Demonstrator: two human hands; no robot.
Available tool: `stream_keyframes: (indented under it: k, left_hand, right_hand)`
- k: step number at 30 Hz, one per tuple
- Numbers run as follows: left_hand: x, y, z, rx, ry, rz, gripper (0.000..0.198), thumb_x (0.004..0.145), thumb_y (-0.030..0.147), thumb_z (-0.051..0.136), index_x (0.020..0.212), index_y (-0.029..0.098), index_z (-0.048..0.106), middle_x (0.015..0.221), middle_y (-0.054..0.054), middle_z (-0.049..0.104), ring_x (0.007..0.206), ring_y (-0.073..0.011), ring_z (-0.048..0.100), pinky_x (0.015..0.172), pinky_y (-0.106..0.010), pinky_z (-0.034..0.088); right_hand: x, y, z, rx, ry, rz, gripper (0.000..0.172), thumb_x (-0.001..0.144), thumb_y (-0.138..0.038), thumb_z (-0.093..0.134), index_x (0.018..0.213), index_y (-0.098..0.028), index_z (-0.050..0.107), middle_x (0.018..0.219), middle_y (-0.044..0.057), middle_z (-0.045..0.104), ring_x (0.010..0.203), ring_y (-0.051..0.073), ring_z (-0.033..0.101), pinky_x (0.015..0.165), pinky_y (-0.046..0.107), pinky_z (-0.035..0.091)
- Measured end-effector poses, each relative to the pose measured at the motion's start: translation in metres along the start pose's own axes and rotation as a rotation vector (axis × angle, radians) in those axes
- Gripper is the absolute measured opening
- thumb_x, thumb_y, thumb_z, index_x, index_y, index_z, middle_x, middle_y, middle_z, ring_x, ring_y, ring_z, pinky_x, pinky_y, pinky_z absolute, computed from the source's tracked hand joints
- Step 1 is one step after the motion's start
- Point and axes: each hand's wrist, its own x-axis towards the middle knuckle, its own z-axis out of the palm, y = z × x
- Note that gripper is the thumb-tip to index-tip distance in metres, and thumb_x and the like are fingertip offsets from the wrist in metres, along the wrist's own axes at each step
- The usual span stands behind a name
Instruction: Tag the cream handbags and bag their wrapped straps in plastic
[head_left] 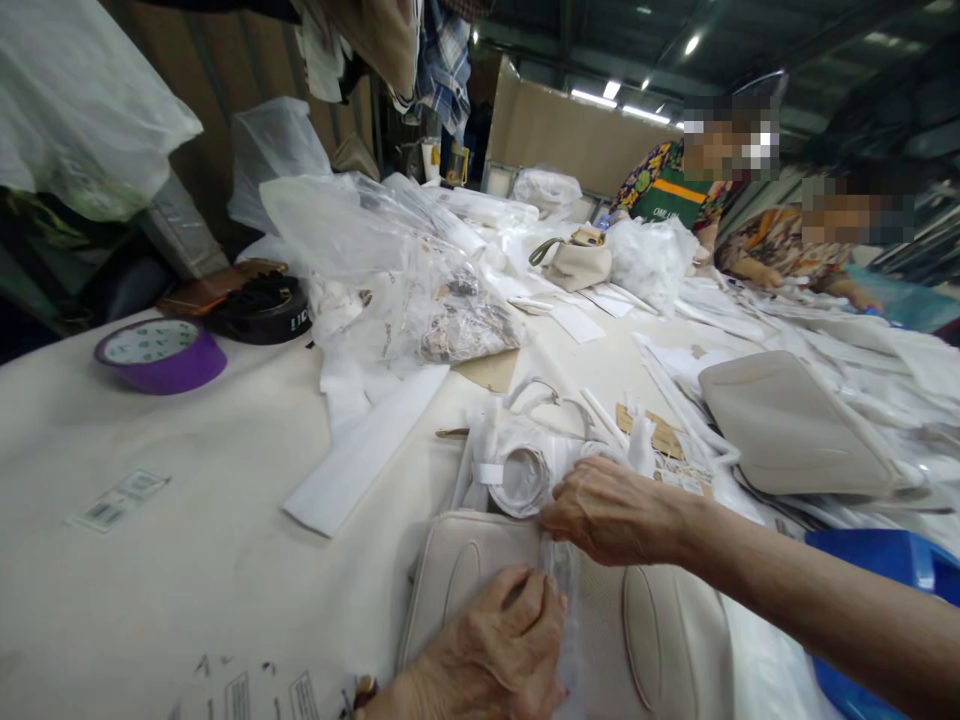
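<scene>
A cream handbag (pixel 675 640) lies flat in front of me, with stitched oval outlines on its face. A strip of clear plastic (pixel 574 620) runs down over the bag between my hands. My left hand (pixel 495 640) is low over the bag, its fingers pinched together on the plastic. Above it, my right hand (pixel 607 510) is closed at the plastic's upper end, by the bag's top edge; its fingertips are partly hidden. Just beyond the bag, a white wrapped roll (pixel 521 480) stands beside the right hand, with a pale strap (pixel 547 392) behind it.
Purple tape (pixel 172 365) and a black roll (pixel 262 310) lie at the left. Clear plastic bags (pixel 420 270) are heaped mid-table. Another cream bag (pixel 795 420) and a blue bin (pixel 885 570) are at the right. Two people (pixel 675 190) work across the table.
</scene>
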Motion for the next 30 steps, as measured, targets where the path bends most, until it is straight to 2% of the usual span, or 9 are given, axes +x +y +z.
stream_keyframes:
  k: [5,10,13,15,17,22,26,28,30]
  left_hand:
    - [0.001,-0.002,0.004,0.012,0.041,-0.006,0.03,0.083,0.033,0.054,0.095,0.008,0.066,0.098,-0.007,0.065,0.099,-0.0218,0.056,0.092,-0.036,0.04]
    - [0.002,-0.001,0.005,0.005,0.046,-0.028,0.03,0.083,0.032,0.054,0.095,0.007,0.066,0.097,-0.008,0.065,0.1,-0.0219,0.055,0.095,-0.036,0.039]
    - [0.0,0.0,0.005,0.011,-0.006,-0.013,0.034,0.085,0.034,0.053,0.101,0.006,0.065,0.1,-0.01,0.064,0.104,-0.0231,0.054,0.097,-0.037,0.038]
    - [-0.002,0.001,0.005,0.023,-0.015,0.0,0.034,0.085,0.033,0.053,0.102,0.006,0.064,0.102,-0.011,0.064,0.105,-0.0237,0.053,0.097,-0.038,0.038]
    - [-0.002,0.001,0.006,0.03,-0.001,0.001,0.033,0.084,0.031,0.054,0.102,0.006,0.065,0.102,-0.01,0.064,0.105,-0.0235,0.053,0.097,-0.037,0.038]
    - [-0.002,0.0,0.008,0.024,0.029,-0.011,0.038,0.084,0.036,0.053,0.103,0.005,0.064,0.102,-0.01,0.064,0.104,-0.0229,0.053,0.097,-0.036,0.038]
    - [-0.002,-0.002,0.008,0.041,0.02,0.007,0.038,0.083,0.038,0.054,0.103,0.007,0.064,0.103,-0.009,0.065,0.104,-0.0224,0.054,0.097,-0.035,0.038]
    - [-0.003,-0.003,0.012,0.057,0.093,0.031,0.034,0.085,0.036,0.051,0.098,0.007,0.065,0.098,-0.009,0.065,0.1,-0.0214,0.056,0.095,-0.035,0.04]
    - [-0.005,-0.004,0.02,0.062,0.222,0.05,0.029,0.088,0.031,0.045,0.089,0.01,0.065,0.088,-0.008,0.065,0.093,-0.0203,0.057,0.092,-0.035,0.041]
  right_hand:
    - [0.01,0.004,-0.002,0.112,-0.073,0.144,0.011,0.085,-0.017,0.061,0.083,-0.017,0.072,0.078,0.007,0.074,0.073,0.02,0.069,0.048,0.025,0.024]
    - [0.012,0.017,0.007,0.204,0.003,0.223,0.017,0.076,-0.032,0.074,0.081,-0.015,0.073,0.07,0.008,0.072,0.068,0.019,0.066,0.047,0.023,0.022]
    - [0.01,0.027,0.014,0.286,0.077,0.162,0.013,0.076,-0.026,0.075,0.077,-0.014,0.071,0.068,0.005,0.069,0.066,0.015,0.064,0.049,0.022,0.027]
    - [0.008,0.031,0.019,0.347,0.114,0.072,0.005,0.079,-0.017,0.071,0.076,-0.014,0.069,0.07,0.003,0.069,0.068,0.013,0.063,0.054,0.019,0.033]
    - [0.005,0.034,0.024,0.369,0.155,0.02,0.005,0.082,-0.01,0.066,0.079,-0.014,0.069,0.076,0.003,0.068,0.071,0.011,0.062,0.06,0.018,0.038]
    - [0.007,0.033,0.039,0.307,0.304,0.13,0.006,0.083,-0.011,0.063,0.078,-0.013,0.067,0.081,0.005,0.064,0.073,0.012,0.06,0.064,0.019,0.041]
    - [0.006,0.021,0.049,0.232,0.459,0.299,0.01,0.086,-0.008,0.053,0.087,-0.008,0.062,0.085,0.011,0.062,0.074,0.019,0.057,0.064,0.027,0.042]
    - [0.0,0.002,0.058,0.2,0.532,0.349,0.02,0.087,-0.003,0.042,0.087,-0.009,0.06,0.086,0.012,0.061,0.074,0.02,0.056,0.065,0.03,0.043]
    - [-0.007,-0.025,0.074,0.163,0.645,0.344,0.028,0.087,-0.002,0.035,0.087,-0.013,0.06,0.086,0.01,0.062,0.077,0.02,0.056,0.069,0.032,0.045]
